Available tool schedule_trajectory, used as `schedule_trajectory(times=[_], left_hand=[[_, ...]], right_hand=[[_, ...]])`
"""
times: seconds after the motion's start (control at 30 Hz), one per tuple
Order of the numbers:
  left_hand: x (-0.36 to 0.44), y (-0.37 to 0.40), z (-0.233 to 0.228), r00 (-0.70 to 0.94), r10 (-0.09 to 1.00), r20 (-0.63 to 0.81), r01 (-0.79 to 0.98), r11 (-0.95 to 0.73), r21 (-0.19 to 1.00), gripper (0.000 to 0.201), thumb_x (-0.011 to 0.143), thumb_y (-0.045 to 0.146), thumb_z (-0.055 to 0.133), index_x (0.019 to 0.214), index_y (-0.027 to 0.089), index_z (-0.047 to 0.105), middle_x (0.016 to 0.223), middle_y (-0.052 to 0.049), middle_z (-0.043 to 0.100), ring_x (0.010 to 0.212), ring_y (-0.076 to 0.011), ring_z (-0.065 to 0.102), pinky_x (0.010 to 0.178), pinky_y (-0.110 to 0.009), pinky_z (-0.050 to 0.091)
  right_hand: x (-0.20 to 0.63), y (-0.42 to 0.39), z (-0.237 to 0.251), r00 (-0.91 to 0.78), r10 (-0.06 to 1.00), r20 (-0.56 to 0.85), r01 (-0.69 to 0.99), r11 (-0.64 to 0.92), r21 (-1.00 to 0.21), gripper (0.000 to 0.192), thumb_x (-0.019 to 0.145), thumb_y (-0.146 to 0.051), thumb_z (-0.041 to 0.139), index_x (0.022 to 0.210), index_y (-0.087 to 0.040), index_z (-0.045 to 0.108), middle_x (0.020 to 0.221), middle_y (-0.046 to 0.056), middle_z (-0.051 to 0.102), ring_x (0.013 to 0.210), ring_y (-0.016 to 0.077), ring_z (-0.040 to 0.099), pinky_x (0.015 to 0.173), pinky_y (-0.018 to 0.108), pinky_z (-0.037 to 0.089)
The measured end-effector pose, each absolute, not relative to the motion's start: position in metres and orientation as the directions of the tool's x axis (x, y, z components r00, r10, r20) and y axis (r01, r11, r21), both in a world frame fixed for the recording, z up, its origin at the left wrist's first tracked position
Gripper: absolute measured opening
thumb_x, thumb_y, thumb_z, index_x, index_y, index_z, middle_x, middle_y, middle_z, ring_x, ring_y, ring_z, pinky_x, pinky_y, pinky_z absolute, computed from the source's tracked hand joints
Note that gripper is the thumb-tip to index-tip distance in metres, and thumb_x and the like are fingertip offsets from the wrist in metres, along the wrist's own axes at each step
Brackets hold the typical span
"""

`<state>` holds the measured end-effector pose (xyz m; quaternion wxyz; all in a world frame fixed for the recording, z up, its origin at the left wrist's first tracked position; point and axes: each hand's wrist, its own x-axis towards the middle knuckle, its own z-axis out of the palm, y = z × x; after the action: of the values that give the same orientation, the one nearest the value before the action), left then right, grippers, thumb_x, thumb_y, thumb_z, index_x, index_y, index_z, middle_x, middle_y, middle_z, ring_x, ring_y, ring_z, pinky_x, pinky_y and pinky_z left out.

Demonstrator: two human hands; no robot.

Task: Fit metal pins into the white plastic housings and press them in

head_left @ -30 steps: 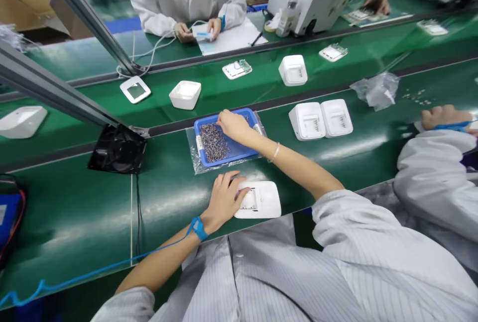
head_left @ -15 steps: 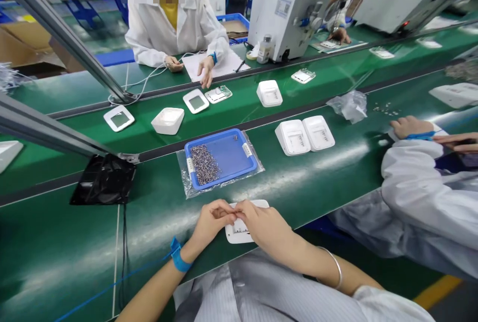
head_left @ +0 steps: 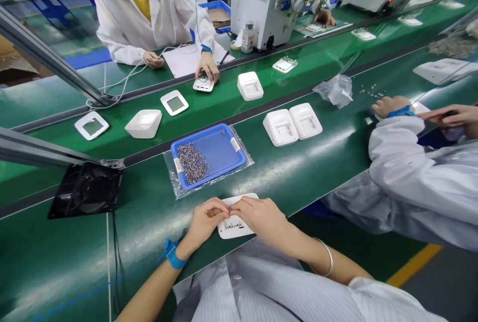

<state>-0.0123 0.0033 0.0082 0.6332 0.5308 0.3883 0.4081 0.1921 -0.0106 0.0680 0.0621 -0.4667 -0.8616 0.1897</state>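
Note:
A white plastic housing (head_left: pixel 239 230) with small metal contacts in its recess lies on the bench right in front of me. Over its upper left part, my left hand (head_left: pixel 207 220) and my right hand (head_left: pixel 257 215) meet at the fingertips. Both are closed in a pinch, and a tiny dark bit shows between them, too small to name. My right hand covers part of the housing. Just beyond stands a blue tray (head_left: pixel 220 155) on a clear plastic bag, with a heap of small metal pieces (head_left: pixel 192 162) at its left side.
Two white housings (head_left: pixel 282 128) sit side by side to the right of the tray. A black fan (head_left: pixel 87 190) stands at left by a metal post. Across the green belt, a co-worker's hand (head_left: pixel 208 68) is on a white part; another co-worker's sleeve (head_left: pixel 399 158) is at right.
The view has shifted slightly, so most things appear further left. My hands stay pinched together over the housing. The co-worker across has taken hold of the white part with the circuit board.

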Motion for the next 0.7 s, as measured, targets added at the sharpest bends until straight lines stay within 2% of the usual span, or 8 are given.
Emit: schedule_trajectory(times=[0.23, 0.33, 0.37, 0.4, 0.47, 0.5, 0.57, 0.7], left_hand=[[-0.005, -0.004, 0.008, 0.383, 0.924, 0.018, 0.044, -0.037, 0.998, 0.017, 0.092, 0.033, 0.07, 0.08, 0.02, 0.071, 0.089, -0.006, 0.067, 0.097, -0.0207, 0.066, 0.091, -0.035, 0.052], [-0.012, -0.001, 0.014, 0.423, 0.905, 0.055, 0.098, -0.106, 0.989, 0.016, 0.089, 0.037, 0.072, 0.088, 0.022, 0.07, 0.111, -0.01, 0.068, 0.123, -0.0271, 0.058, 0.108, -0.045, 0.045], [-0.016, 0.001, 0.016, 0.484, 0.873, 0.062, 0.131, -0.142, 0.981, 0.023, 0.087, 0.039, 0.076, 0.101, 0.023, 0.07, 0.125, -0.011, 0.064, 0.134, -0.0297, 0.05, 0.114, -0.049, 0.039], [-0.019, 0.003, 0.018, 0.566, 0.822, 0.058, 0.173, -0.187, 0.967, 0.042, 0.084, 0.042, 0.079, 0.119, 0.024, 0.064, 0.14, -0.013, 0.056, 0.142, -0.032, 0.042, 0.119, -0.053, 0.033], [-0.024, 0.007, 0.022, 0.72, 0.694, 0.005, 0.278, -0.296, 0.914, 0.085, 0.08, 0.048, 0.081, 0.15, 0.024, 0.037, 0.156, -0.017, 0.038, 0.149, -0.035, 0.03, 0.123, -0.058, 0.025], [-0.023, 0.007, 0.023, 0.762, 0.647, -0.029, 0.327, -0.346, 0.879, 0.099, 0.08, 0.053, 0.079, 0.156, 0.023, 0.024, 0.159, -0.019, 0.033, 0.15, -0.0358, 0.028, 0.124, -0.06, 0.022], [-0.015, 0.007, 0.022, 0.771, 0.635, -0.061, 0.405, -0.413, 0.816, 0.105, 0.08, 0.06, 0.076, 0.159, 0.022, 0.017, 0.159, -0.019, 0.032, 0.151, -0.0364, 0.028, 0.125, -0.061, 0.018], [0.009, 0.007, 0.015, 0.707, 0.707, 0.039, 0.446, -0.488, 0.75, 0.106, 0.077, 0.066, 0.075, 0.156, 0.019, 0.022, 0.155, -0.018, 0.039, 0.147, -0.0334, 0.036, 0.127, -0.057, 0.017]], right_hand=[[0.199, -0.02, 0.067, -0.501, 0.856, -0.129, 0.774, 0.376, -0.509, 0.029, 0.106, -0.029, 0.036, 0.114, -0.019, 0.062, 0.11, 0.003, 0.071, 0.085, 0.014, 0.068, 0.054, 0.026, 0.03], [0.205, -0.023, 0.066, -0.462, 0.877, -0.132, 0.771, 0.324, -0.549, 0.028, 0.105, -0.029, 0.038, 0.115, -0.02, 0.062, 0.109, 0.002, 0.072, 0.081, 0.0137, 0.069, 0.056, 0.026, 0.03], [0.207, -0.024, 0.068, -0.447, 0.883, -0.141, 0.77, 0.3, -0.564, 0.027, 0.105, -0.03, 0.039, 0.113, -0.02, 0.063, 0.107, 0.001, 0.073, 0.081, 0.0138, 0.069, 0.057, 0.026, 0.031], [0.209, -0.024, 0.069, -0.431, 0.889, -0.155, 0.769, 0.272, -0.578, 0.025, 0.104, -0.03, 0.042, 0.11, -0.021, 0.065, 0.105, 0.0, 0.074, 0.081, 0.0137, 0.07, 0.059, 0.026, 0.032], [0.213, -0.026, 0.074, -0.395, 0.898, -0.193, 0.769, 0.209, -0.604, 0.021, 0.102, -0.032, 0.048, 0.105, -0.022, 0.067, 0.102, -0.002, 0.075, 0.08, 0.013, 0.069, 0.062, 0.026, 0.034], [0.215, -0.027, 0.077, -0.384, 0.898, -0.214, 0.772, 0.184, -0.609, 0.019, 0.1, -0.032, 0.052, 0.103, -0.022, 0.068, 0.101, -0.003, 0.075, 0.08, 0.0126, 0.069, 0.064, 0.025, 0.035], [0.215, -0.028, 0.081, -0.379, 0.889, -0.256, 0.801, 0.176, -0.572, 0.016, 0.098, -0.031, 0.056, 0.1, -0.023, 0.069, 0.1, -0.003, 0.075, 0.079, 0.0127, 0.068, 0.064, 0.026, 0.033], [0.206, -0.022, 0.078, -0.362, 0.881, -0.303, 0.904, 0.253, -0.345, 0.022, 0.1, -0.033, 0.049, 0.101, -0.021, 0.068, 0.098, 0.0, 0.071, 0.072, 0.0136, 0.062, 0.056, 0.029, 0.021]])
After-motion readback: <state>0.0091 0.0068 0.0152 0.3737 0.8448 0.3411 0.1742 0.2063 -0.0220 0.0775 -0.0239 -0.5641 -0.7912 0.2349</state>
